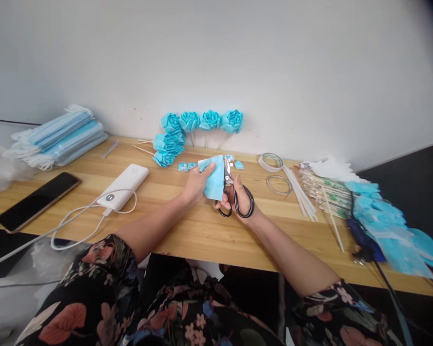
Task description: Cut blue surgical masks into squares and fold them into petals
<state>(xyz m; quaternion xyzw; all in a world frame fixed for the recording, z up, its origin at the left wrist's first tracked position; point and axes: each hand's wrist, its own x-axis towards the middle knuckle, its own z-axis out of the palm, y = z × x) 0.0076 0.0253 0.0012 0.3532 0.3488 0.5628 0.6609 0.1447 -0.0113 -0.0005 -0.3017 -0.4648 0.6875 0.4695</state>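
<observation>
A light blue piece of mask fabric (214, 179) is pinched in my left hand (196, 182), thumb on its front face. My right hand (241, 198) is closed around the black loop handles of a pair of scissors (244, 211). Their metal blades point up and away along the fabric's right edge; the fabric hides part of them, so I cannot tell how far apart they are. Small blue scraps (238, 165) lie on the table just beyond the blades. More folded blue pieces (186, 166) lie past my left hand. Behind stand several blue fabric roses (210, 120) on sticks.
Stacked masks (63, 137), a phone (38, 201) and a cabled white power bank (124, 185) are on the left. To the right lie a tape roll (270, 162), a wire coil (278, 184), white strips (300, 193), wrapped sticks (324, 192), a glue gun (364, 240) and blue fabric (386, 226).
</observation>
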